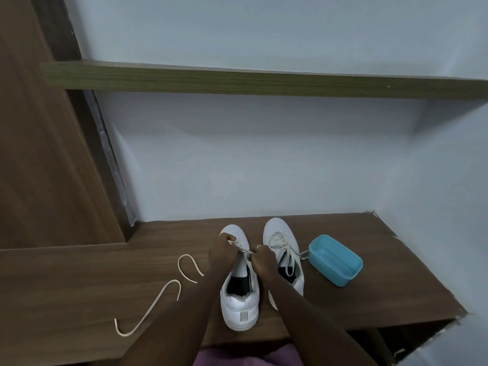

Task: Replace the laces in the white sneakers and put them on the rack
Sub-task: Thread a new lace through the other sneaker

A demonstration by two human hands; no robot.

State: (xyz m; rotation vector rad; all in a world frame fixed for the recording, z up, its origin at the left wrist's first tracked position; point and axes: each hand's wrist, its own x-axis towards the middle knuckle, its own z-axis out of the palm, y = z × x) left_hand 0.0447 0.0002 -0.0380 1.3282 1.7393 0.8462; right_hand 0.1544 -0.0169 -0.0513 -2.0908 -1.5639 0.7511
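Two sneakers side by side on worktop (pixel 105 273), toes to wall; left hand (pixel 224 253) and right hand (pixel 261 258) over left sneaker (pixel 239 305), each pinching its lace (pixel 244 250); eyelets hidden behind hands, threading hard to make out; right sneaker (pixel 277 233) laced, heel partly behind forearm; loose lace (pixel 171 281) lies at left; blue tub (pixel 327 273) at right.

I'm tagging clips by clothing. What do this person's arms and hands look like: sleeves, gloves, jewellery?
The left forearm and right forearm are bare, no sleeves in view. The left hand and right hand wear no gloves; no watch or bracelet shows. A purple garment shows at the bottom edge.
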